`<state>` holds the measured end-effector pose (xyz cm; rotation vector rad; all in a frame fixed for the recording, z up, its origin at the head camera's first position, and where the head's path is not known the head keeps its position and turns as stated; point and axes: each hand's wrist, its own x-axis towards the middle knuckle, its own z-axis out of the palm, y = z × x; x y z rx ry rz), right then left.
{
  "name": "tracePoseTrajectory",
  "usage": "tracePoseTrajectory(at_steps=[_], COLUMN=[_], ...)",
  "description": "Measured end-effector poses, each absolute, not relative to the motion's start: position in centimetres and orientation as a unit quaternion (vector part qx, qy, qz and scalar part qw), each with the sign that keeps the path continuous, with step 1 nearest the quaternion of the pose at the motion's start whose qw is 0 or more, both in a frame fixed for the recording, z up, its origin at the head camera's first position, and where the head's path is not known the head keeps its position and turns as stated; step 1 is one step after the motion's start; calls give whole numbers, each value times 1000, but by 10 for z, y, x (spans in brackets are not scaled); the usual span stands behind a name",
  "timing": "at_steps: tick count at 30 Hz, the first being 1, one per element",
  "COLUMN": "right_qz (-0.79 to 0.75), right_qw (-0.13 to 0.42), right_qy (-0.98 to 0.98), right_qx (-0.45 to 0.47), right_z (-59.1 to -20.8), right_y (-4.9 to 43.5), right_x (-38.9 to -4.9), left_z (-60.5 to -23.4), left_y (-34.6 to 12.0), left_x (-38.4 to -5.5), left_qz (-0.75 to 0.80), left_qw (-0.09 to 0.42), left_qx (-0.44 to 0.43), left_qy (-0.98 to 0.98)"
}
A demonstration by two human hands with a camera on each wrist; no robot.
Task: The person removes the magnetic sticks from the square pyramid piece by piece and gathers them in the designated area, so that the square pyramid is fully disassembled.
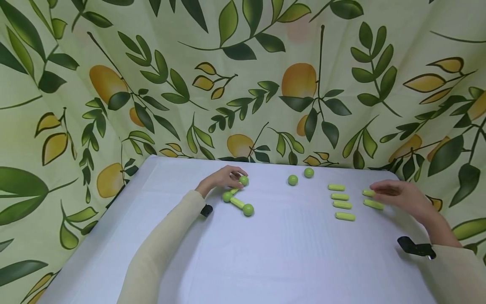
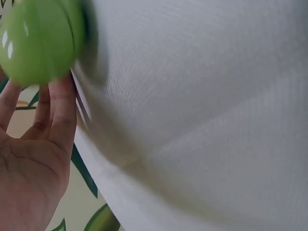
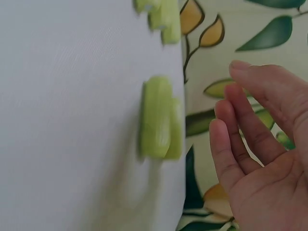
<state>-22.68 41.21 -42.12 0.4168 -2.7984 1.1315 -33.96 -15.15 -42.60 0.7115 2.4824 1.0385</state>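
Note:
My left hand [image 1: 225, 177] is at the far left of the white table, its thumb and fingers curled round a shiny green ball [image 1: 244, 180]. A short light-green stick [image 1: 235, 191] runs from there to a second ball [image 1: 226, 196], and another stick [image 1: 237, 203] joins that to a third ball [image 1: 248, 210]. In the left wrist view a large green ball [image 2: 41, 41] covers the fingertips. At the right, my right hand [image 1: 404, 196] hovers beside two loose sticks [image 1: 373, 204], fingers loosely bent. The right wrist view shows nothing between its fingers [image 3: 250, 130].
Two loose green balls [image 1: 292, 180] lie toward the back edge. Several light-green sticks [image 1: 342, 204] form a column left of my right hand. A leaf-and-fruit patterned curtain [image 1: 262, 105] stands behind the white table [image 1: 288, 253]. Black straps [image 1: 415, 247] circle both wrists.

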Motion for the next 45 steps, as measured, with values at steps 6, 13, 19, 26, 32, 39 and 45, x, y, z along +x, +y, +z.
tracePoseTrajectory(at_steps=[6, 13, 19, 26, 32, 39, 45], right_qz=[407, 439, 454, 470, 486, 497, 499], right_qw=[51, 26, -36, -77, -100, -110, -108], right_qy=[-895, -872, -859, -840, -820, -806, -797], right_qx=[176, 216, 232, 260, 286, 304, 322], right_z=[-416, -416, -423, -433, -440, -440, -444], right_y=[391, 355, 325, 291, 259, 218, 179], right_x=[-230, -234, -242, -253, -266, -279, -291], left_z=[-428, -428, -429, -428, -427, -429, -427], left_y=[-149, -149, -145, -147, -153, -152, -157], left_x=[-337, -333, -334, -334, -332, -331, -326], left_qz=[371, 363, 372, 354, 349, 360, 351], left_qw=[167, 156, 155, 168, 175, 173, 155], left_qx=[226, 217, 266, 304, 314, 315, 300], left_qy=[885, 893, 876, 868, 866, 861, 873])
